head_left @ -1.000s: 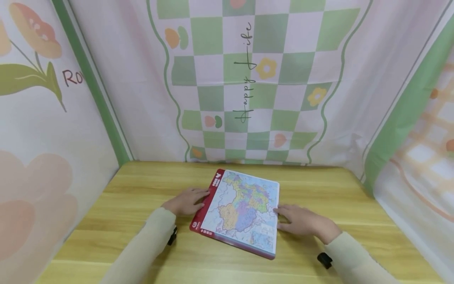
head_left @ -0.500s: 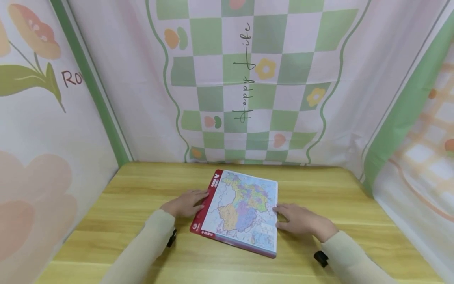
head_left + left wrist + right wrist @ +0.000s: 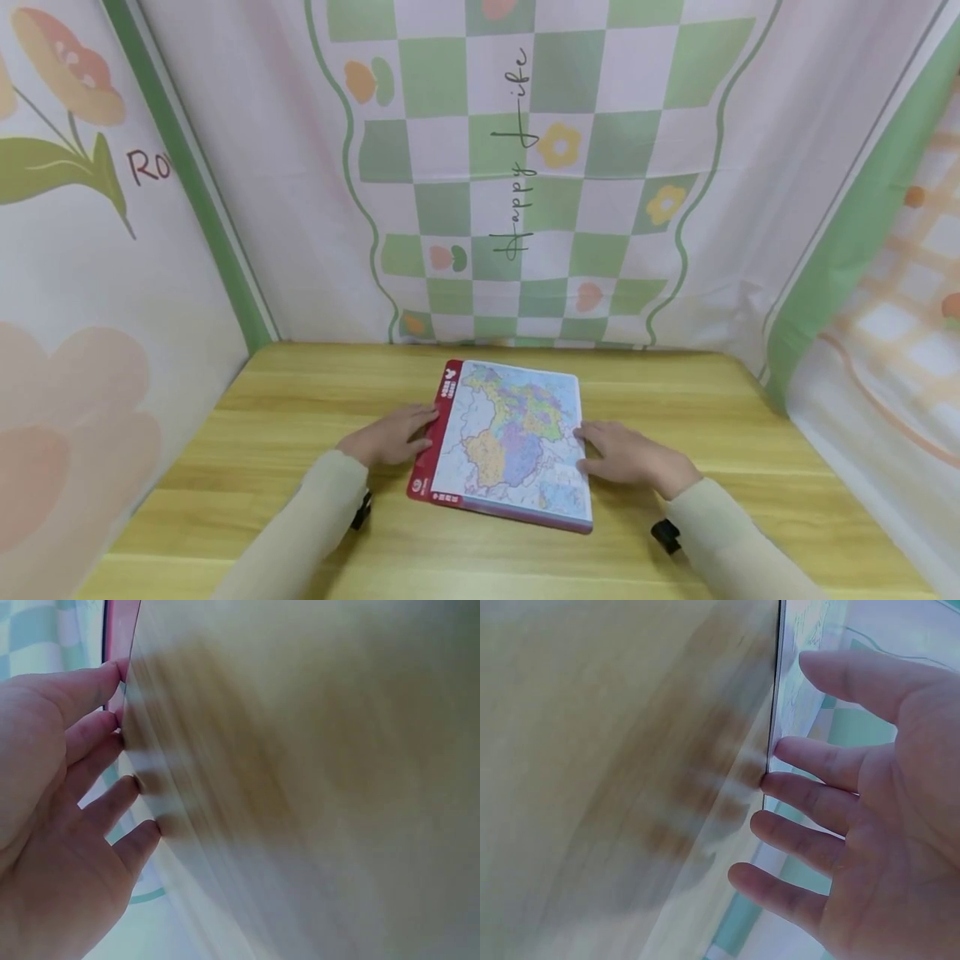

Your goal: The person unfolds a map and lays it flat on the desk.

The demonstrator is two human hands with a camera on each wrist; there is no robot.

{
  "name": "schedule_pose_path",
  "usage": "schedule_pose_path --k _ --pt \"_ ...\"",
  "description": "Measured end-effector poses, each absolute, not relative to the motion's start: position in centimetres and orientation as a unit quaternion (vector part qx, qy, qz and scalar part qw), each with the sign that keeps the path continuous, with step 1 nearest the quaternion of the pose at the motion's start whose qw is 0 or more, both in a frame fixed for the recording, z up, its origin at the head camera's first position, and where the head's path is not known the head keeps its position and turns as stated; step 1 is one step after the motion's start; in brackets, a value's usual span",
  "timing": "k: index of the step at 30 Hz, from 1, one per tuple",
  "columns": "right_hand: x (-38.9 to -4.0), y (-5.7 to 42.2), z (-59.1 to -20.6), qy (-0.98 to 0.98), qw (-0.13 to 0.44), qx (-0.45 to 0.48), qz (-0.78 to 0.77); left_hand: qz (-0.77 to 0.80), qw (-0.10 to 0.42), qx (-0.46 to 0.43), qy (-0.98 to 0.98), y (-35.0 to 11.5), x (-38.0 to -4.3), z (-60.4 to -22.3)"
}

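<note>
A thin map board (image 3: 517, 442) with a coloured map and a red strip down its left side lies flat on the wooden table, slightly turned. My left hand (image 3: 390, 435) rests at the red edge, fingertips touching it. Opposite, my right hand (image 3: 626, 454) has its fingertips at the board's right edge. In the left wrist view the fingers (image 3: 97, 761) are spread and lightly bent, tips down on the tabletop and edge. The right wrist view shows relaxed, parted fingers (image 3: 810, 799), with the index and middle tips at the edge and the thumb raised over the map.
The wooden table (image 3: 300, 383) runs back to a hanging cloth (image 3: 442, 142) with a green check pattern. Printed cloth panels also hang at the left and right sides. A black wrist device (image 3: 666, 536) sits below the right cuff, another (image 3: 362, 510) below the left.
The map board has turned a little counterclockwise, its far edge shifting left and its near edge right. My right hand has moved slightly left and away; the left has hardly moved.
</note>
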State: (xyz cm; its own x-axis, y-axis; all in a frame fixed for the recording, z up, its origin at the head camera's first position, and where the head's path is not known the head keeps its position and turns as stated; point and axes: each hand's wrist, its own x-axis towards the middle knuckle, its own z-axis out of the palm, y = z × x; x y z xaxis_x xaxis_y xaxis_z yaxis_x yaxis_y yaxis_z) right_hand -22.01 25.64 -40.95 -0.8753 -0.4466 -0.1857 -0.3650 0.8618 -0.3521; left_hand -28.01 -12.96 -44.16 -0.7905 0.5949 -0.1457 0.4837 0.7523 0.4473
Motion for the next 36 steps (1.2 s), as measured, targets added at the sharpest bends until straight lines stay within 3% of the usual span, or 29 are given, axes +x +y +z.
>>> schedule_pose_path --k 36 --pt "-23.8 25.6 -41.3 0.956 0.146 -0.179 -0.181 0.222 0.114 0.287 0.925 -13.2 -26.7 -44.5"
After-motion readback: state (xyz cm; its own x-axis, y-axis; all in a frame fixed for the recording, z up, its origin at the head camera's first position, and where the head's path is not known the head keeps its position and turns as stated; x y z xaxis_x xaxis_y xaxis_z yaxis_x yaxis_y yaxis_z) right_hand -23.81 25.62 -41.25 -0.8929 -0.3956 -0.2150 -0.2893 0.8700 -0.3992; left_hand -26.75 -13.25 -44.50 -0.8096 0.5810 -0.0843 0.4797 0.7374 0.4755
